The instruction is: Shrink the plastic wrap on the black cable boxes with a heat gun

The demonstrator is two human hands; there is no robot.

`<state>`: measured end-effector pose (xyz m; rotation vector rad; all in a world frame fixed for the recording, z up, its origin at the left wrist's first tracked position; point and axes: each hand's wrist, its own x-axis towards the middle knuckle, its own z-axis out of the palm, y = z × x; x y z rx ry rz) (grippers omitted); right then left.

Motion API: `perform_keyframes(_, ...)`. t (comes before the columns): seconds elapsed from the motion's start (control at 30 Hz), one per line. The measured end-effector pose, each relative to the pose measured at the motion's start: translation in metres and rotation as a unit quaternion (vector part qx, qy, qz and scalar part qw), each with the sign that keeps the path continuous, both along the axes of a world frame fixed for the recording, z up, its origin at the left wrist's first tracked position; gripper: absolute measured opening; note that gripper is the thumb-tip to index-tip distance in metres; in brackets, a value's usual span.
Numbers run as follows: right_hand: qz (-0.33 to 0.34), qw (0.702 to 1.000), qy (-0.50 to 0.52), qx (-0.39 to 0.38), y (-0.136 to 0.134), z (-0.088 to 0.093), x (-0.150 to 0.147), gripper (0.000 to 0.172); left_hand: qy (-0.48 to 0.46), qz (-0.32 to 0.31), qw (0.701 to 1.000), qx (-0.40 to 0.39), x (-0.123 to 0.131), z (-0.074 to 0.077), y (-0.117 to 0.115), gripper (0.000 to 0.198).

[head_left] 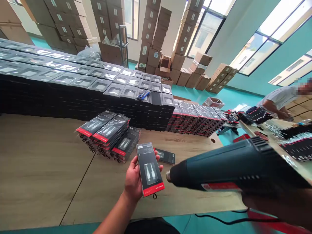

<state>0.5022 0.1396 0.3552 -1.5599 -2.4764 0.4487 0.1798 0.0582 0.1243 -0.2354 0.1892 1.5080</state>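
Note:
My left hand [133, 182] is closed around a slim black retail box [146, 162] with a red lower band and a window showing two white cable plugs. A small black loop sticks out of its bottom end. At the right, my right hand [270, 208], dark and partly cut off, grips a dark green heat gun [219, 165]. Its metal nozzle points left at the box, a short gap away. Behind the left hand, another dark box [165, 156] lies flat on the wooden table [48, 182].
Stacks of film-wrapped boxes [107, 130] stand left of my hand. Behind them runs a long wall of black boxes [73, 97] with a blue cutter [143, 95] on top. More wrapped boxes [195, 120] sit right. A cable [226, 222] hangs below. A co-worker [278, 100] is at another table.

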Motion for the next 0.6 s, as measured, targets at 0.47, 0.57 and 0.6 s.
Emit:
perform_keyframes(0.47, -0.037, 0.973, -0.026, -0.226, 0.023, -0.035, 0.018, 0.038, 0.02, -0.213, 0.963, -0.162, 0.027, -0.054, -0.056, 0.057)
perform_keyframes(0.57, -0.04, 0.971, -0.027, -0.233, 0.025, -0.038, 0.011, 0.043, 0.03, -0.224, 0.972, -0.062, 0.021, -0.055, -0.057, 0.066)
perform_keyframes(0.6, -0.05, 0.971, -0.013, -0.232, 0.024, -0.036, 0.002, 0.044, 0.034, -0.221, 0.974, -0.035, 0.02, -0.056, -0.055, 0.069)
